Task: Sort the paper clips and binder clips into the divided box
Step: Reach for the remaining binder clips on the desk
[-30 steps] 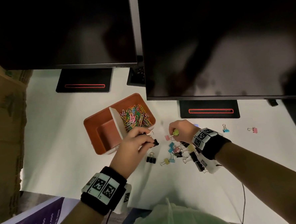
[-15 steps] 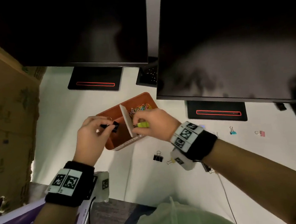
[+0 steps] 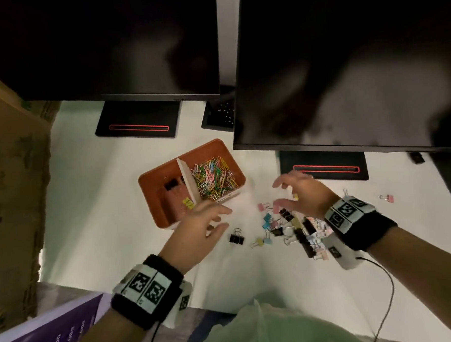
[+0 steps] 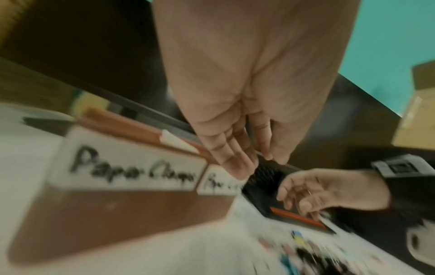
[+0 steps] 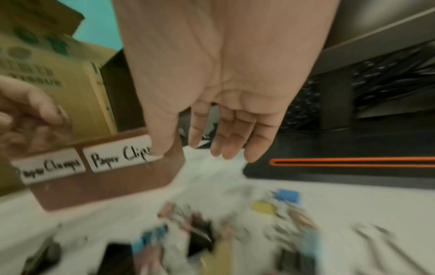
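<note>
The orange divided box [image 3: 152, 201] stands on the white desk. Its right compartment holds a heap of coloured paper clips [image 3: 214, 178]. Its left compartment holds a black binder clip [image 3: 171, 185] and a yellow binder clip [image 3: 188, 202]. A pile of coloured binder clips [image 3: 292, 226] lies right of the box, and one black binder clip [image 3: 236, 238] lies apart from it. My left hand [image 3: 218, 219] hovers empty, fingers straight, by the box's front corner. My right hand [image 3: 286, 193] hangs empty, fingers spread, over the pile. Both wrist views are blurred and show bare palms.
Two dark monitors [image 3: 344, 65] overhang the back of the desk on black stands [image 3: 324, 168]. A cardboard box [image 3: 10, 170] stands at the left. Stray binder clips [image 3: 387, 198] lie far right. Labels [image 5: 120, 158] on the box front read "Paper Clips" and "Paper Clamps". A cable [image 3: 385, 293] trails from my right wrist.
Both hands carried a binder clip to the box's left compartment and let go. They have now drawn back right toward the pile, empty. The black and yellow clips lie in the box.
</note>
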Demonstrator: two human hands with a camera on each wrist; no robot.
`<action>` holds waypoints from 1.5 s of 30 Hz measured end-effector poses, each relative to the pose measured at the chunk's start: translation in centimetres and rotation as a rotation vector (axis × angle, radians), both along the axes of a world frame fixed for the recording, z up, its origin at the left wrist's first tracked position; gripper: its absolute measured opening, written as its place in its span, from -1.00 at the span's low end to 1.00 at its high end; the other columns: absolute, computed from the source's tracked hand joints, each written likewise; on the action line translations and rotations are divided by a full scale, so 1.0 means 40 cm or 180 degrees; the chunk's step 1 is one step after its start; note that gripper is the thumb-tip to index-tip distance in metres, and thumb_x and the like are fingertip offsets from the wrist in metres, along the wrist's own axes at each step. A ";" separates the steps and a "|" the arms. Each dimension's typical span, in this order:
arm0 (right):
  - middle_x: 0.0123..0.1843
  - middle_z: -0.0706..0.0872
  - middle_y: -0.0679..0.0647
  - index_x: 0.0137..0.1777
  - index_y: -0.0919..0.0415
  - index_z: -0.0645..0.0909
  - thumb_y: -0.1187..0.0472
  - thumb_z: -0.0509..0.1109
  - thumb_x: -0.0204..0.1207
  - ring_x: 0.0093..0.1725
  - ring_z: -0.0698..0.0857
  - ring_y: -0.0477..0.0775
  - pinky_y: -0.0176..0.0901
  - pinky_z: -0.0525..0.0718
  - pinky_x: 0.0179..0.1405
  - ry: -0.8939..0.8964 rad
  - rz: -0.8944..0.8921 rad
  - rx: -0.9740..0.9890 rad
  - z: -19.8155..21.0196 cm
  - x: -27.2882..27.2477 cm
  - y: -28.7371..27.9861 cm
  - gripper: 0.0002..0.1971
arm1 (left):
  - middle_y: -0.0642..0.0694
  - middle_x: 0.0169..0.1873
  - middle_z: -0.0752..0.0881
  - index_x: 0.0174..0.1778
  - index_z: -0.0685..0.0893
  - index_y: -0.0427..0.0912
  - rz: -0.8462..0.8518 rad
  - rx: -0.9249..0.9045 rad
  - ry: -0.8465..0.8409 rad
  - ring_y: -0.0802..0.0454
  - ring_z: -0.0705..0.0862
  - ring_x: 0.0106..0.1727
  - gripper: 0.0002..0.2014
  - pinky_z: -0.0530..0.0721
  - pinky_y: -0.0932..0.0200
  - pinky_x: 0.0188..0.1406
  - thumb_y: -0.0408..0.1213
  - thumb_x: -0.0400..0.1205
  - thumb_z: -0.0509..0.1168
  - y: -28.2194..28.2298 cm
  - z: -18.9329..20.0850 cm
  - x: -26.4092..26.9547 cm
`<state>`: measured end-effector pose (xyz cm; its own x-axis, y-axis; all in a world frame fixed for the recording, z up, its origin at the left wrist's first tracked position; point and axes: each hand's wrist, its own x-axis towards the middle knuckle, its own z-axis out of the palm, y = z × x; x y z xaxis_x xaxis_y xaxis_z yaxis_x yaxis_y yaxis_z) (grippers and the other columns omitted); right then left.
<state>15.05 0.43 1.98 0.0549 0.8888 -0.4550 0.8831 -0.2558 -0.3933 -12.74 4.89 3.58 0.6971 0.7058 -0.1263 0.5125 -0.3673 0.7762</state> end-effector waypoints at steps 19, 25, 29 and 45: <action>0.12 0.61 0.05 0.12 0.12 0.67 0.19 0.43 0.47 0.10 0.58 0.06 -0.14 0.57 0.18 0.0292 0.0448 -0.0014 -0.124 0.015 -0.068 -0.77 | 0.09 -0.06 0.50 -0.13 0.60 -0.11 -0.0618 -0.0279 0.0631 0.12 0.53 -0.12 -0.87 0.53 0.26 -0.06 -0.31 0.47 0.41 -0.056 -0.208 0.107; 0.13 0.57 0.00 0.10 0.12 0.67 0.30 0.42 0.45 -0.01 0.54 -0.11 -0.23 0.63 0.15 0.0523 0.0011 0.0102 -0.126 0.024 -0.067 -0.77 | -0.03 0.14 0.52 0.30 0.55 0.00 -0.0872 -0.0126 0.0755 0.08 0.48 0.13 -0.63 0.50 0.24 0.20 -0.28 0.55 0.24 -0.113 -0.210 0.151; 0.15 0.57 0.04 0.08 0.16 0.67 0.32 0.41 0.46 -0.02 0.56 -0.07 -0.32 0.56 0.10 0.0522 -0.0140 0.0140 -0.114 0.033 -0.068 -0.79 | -0.11 0.13 0.54 0.23 0.61 -0.06 -0.0770 0.0085 0.0889 -0.07 0.49 0.12 -0.69 0.55 0.10 0.16 -0.33 0.59 0.19 -0.129 -0.217 0.165; 0.11 0.59 0.06 0.02 0.17 0.72 0.36 0.46 0.42 -0.09 0.57 -0.12 -0.60 0.48 -0.08 0.0872 -0.0070 0.0877 -0.012 -0.018 -0.049 -0.81 | 0.06 -0.16 0.70 -0.08 0.66 -0.03 0.0137 0.0304 0.0278 0.08 0.63 -0.13 -0.80 0.64 0.21 -0.12 -0.29 0.39 0.35 -0.086 -0.115 0.094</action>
